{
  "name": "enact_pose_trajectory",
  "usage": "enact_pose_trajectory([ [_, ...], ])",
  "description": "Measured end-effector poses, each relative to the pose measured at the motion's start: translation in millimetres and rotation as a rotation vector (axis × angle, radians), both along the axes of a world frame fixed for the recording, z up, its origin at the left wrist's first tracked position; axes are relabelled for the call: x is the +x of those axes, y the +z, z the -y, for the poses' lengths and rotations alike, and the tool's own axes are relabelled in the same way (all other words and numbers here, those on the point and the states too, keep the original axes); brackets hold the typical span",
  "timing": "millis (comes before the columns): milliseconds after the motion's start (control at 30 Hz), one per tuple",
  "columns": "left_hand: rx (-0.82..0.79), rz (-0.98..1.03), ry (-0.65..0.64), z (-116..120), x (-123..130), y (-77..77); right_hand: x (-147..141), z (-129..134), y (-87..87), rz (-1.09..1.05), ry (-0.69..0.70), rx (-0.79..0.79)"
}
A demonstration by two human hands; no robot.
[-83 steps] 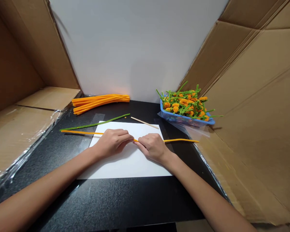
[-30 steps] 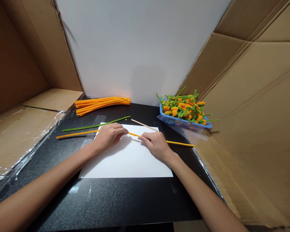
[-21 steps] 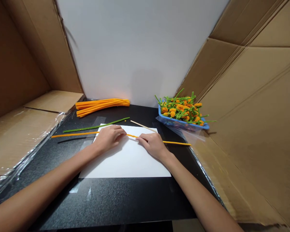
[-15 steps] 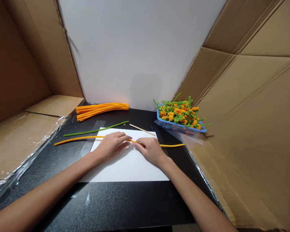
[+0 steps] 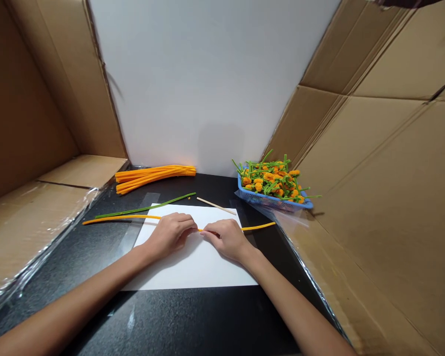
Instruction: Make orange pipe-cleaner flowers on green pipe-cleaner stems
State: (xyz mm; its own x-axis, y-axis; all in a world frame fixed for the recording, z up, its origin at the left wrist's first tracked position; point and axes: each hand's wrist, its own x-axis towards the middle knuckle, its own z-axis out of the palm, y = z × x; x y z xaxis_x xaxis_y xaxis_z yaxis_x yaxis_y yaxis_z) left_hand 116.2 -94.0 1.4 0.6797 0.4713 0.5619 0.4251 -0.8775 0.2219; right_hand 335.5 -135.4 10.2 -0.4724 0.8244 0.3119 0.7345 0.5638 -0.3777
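Note:
An orange fuzzy stem [image 5: 122, 218] runs left to right across a white sheet [image 5: 193, 269]. My left hand [image 5: 174, 231] pinches it near its middle, and my right hand [image 5: 224, 237] pinches it just beside that, with a short bit of orange showing between the fingertips. The stem's right end sticks out past my right hand. Beyond the left part of the orange stem lies a green stem [image 5: 144, 206]. A thin pale stick [image 5: 215, 205] rests at the sheet's far edge, near a tiny orange bit.
A bundle of orange stems [image 5: 155, 177] lies at the back left of the black table [image 5: 193, 321]. At the back right, a blue basket [image 5: 259, 199] holds many orange flowers with green stems. Cardboard walls [image 5: 385, 198] stand at both sides, a white panel behind.
My left hand has closed its fingers on the orange stem. Both hands' fingertips have come closer together, and the view has shifted slightly.

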Motion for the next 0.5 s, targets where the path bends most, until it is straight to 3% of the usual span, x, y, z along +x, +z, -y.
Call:
enact_pose_trajectory([
  [200, -0.132, -0.061, -0.022, -3.7, -2.6, -1.2, 2.8, -1.7, 1.5, -0.038, -0.042, -0.044],
  [367, -0.099, 0.031, 0.180, -19.3, -15.5, 2.0, 31.4, -12.8, 6.7, 0.001, -0.339, 0.036],
  [500, -0.023, -0.078, 0.263, -31.3, -25.2, 2.1, 57.4, -23.5, 4.9, 0.135, -0.540, 0.024],
])
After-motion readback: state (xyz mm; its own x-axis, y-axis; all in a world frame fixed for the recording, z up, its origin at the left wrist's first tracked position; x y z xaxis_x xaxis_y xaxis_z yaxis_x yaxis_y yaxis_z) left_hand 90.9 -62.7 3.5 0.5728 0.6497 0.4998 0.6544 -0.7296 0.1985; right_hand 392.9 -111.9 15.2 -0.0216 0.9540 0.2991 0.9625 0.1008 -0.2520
